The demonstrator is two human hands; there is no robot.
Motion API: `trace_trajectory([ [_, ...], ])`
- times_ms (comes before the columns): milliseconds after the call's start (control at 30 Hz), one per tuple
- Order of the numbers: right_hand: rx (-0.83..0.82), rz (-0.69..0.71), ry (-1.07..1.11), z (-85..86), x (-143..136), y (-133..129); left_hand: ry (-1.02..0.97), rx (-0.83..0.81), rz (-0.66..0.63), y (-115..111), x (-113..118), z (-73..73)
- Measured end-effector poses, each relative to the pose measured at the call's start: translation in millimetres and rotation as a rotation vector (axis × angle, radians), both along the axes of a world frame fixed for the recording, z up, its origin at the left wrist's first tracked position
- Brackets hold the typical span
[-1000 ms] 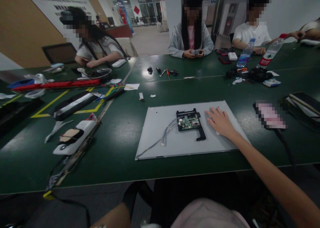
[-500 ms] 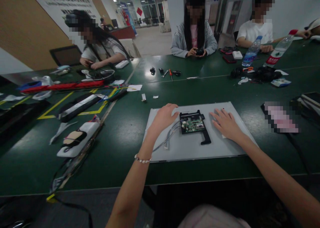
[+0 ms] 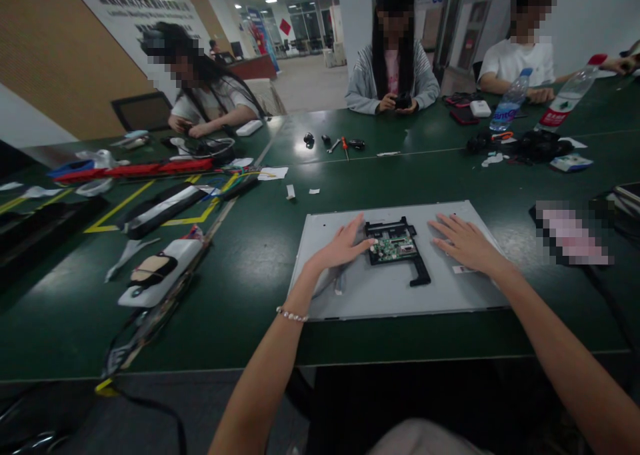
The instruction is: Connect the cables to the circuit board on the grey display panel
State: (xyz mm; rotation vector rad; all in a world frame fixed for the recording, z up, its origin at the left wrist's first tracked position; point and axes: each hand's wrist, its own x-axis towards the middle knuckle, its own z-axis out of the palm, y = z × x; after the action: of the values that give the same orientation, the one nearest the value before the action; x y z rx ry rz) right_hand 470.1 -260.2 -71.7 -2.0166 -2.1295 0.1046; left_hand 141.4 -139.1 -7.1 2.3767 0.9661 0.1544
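A flat grey panel (image 3: 370, 302) lies on the green table in front of me. On its middle rests a green circuit board (image 3: 395, 247) in a black plastic frame (image 3: 421, 272) with an arm reaching toward me. My left hand (image 3: 343, 247) is open at the frame's left side, its thumb by the board's left edge; I cannot tell if it touches. Grey cables (image 3: 325, 283) run out beneath that hand and are partly hidden. To the right of the frame, my right hand (image 3: 463, 242) lies open over the panel, fingers spread, holding nothing. A small white label (image 3: 463, 269) shows beside it.
A phone (image 3: 570, 234) lies right of the panel. Farther back are a screwdriver (image 3: 345, 147), a wrench (image 3: 333, 146) and two bottles (image 3: 509, 102). A white device with cables (image 3: 160, 272) is at left. Several people sit across the table.
My left hand has moved down and right, its thumb now at the board's edge and more of the cables covered. My right hand stays spread on the panel. The view has shifted slightly.
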Motion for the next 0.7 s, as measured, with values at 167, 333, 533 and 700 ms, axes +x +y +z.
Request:
trace_trajectory([
  [167,-0.032,-0.011,0.009,3.5,6.1,-4.6,-0.025,-0.077,-0.081,0.1,1.0,-1.6],
  [333,0.001,-0.009,0.032,1.5,5.7,-3.9,-0.008,-0.075,-0.151,2.6,-0.4,-5.3],
  [533,0.036,-0.012,0.16,13.0,-0.1,1.7,-0.02,-0.112,-0.211,2.3,-4.0,0.1],
  [700,-0.032,0.198,0.239,39.8,-18.3,7.6,-0.003,-0.102,-0.214,3.0,-4.1,-1.2],
])
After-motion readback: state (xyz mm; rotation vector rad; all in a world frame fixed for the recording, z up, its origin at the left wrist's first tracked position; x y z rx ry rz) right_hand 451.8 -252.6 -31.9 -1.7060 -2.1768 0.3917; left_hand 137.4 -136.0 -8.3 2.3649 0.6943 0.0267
